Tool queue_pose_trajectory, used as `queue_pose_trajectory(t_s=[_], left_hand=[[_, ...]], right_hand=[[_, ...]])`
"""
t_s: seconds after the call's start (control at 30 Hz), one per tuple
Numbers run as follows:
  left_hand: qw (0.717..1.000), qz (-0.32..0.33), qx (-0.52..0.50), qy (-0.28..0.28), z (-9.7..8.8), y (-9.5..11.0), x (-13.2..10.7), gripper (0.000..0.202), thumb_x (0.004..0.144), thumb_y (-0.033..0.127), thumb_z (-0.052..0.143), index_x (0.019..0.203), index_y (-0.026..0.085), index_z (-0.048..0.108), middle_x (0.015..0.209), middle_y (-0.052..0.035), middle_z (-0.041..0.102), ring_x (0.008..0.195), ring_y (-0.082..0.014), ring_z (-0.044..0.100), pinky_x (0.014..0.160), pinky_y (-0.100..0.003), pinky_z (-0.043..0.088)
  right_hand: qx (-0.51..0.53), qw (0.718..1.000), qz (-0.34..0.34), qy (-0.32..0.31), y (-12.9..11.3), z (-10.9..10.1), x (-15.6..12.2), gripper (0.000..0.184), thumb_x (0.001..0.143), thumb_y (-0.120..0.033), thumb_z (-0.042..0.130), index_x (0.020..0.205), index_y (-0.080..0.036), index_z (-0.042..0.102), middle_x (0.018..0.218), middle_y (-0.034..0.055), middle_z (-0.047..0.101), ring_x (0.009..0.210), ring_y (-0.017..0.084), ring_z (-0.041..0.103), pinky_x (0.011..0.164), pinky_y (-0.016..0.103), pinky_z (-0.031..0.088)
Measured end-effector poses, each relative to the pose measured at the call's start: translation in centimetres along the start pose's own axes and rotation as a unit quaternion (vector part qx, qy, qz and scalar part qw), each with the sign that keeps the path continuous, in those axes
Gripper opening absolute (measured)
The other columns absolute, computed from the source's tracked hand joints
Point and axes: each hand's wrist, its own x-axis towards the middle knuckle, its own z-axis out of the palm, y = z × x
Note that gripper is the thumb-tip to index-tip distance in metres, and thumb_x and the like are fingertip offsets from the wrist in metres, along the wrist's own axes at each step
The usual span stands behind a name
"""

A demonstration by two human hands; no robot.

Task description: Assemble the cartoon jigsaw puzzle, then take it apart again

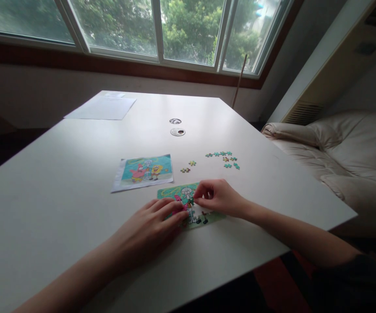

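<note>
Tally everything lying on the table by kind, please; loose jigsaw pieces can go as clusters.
Part-built jigsaw: 1
Printed reference picture: 1
White papers: 2, the large sheet and the small slip
Round desk grommets: 2
Loose-piece clusters: 2, the small cluster and the larger cluster; pieces too small to count singly
Total: 8

No words, numbers or brand marks can be read anywhere. The printed picture and the jigsaw puzzle on the surface show cartoon figures only. The paper sheet farther back looks blank, though it is too distant to be sure.
</note>
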Motion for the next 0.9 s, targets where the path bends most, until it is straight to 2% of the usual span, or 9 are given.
queue_pose_trajectory(t_s=[0.13,0.4,0.53,0.7,0.9], left_hand=[[0.999,-0.029,0.024,0.007,0.2,-0.1,0.0,0.032,0.089,0.023,0.048,0.122,0.024,0.05,0.119,-0.0085,0.057,0.108,-0.0264,0.051,0.087,-0.042,0.045],[0.999,-0.052,0.012,-0.011,-0.1,-0.1,0.6,0.034,0.091,0.03,0.046,0.123,0.024,0.048,0.116,-0.0092,0.055,0.102,-0.0256,0.051,0.086,-0.042,0.043],[0.998,-0.054,0.015,-0.01,0.2,-0.2,0.6,0.036,0.091,0.033,0.046,0.126,0.027,0.047,0.117,-0.009,0.053,0.104,-0.0263,0.049,0.087,-0.043,0.041],[0.998,-0.064,0.012,-0.015,0.2,0.0,0.7,0.034,0.091,0.032,0.044,0.124,0.026,0.049,0.117,-0.0095,0.052,0.104,-0.0274,0.048,0.088,-0.045,0.039],[0.997,-0.07,0.009,-0.024,0.0,0.2,1.0,0.031,0.092,0.032,0.042,0.121,0.025,0.05,0.114,-0.0091,0.052,0.103,-0.027,0.047,0.088,-0.043,0.039]], right_hand=[[-0.025,1.0,0.01,0.002,-0.1,0.0,-0.1,0.003,0.07,-0.017,0.064,0.07,-0.015,0.066,0.058,-0.0021,0.059,0.051,0.006,0.045,0.048,0.017,0.033],[-0.078,0.997,-0.003,-0.002,0.0,0.1,-0.2,0.006,0.073,-0.021,0.064,0.07,-0.016,0.067,0.06,-0.0013,0.062,0.052,0.007,0.05,0.05,0.018,0.035],[-0.108,0.993,-0.036,-0.019,0.0,-0.1,-0.2,0.007,0.075,-0.021,0.063,0.072,-0.017,0.067,0.064,0.0,0.064,0.058,0.009,0.053,0.055,0.02,0.039],[-0.142,0.985,-0.096,-0.013,0.3,-0.8,-0.2,0.006,0.077,-0.019,0.063,0.073,-0.017,0.067,0.069,0.0014,0.065,0.064,0.011,0.055,0.062,0.021,0.041],[-0.161,0.979,-0.122,-0.021,0.8,-0.9,-0.1,0.006,0.076,-0.016,0.063,0.074,-0.018,0.067,0.068,0.0013,0.065,0.066,0.013,0.055,0.066,0.023,0.041]])
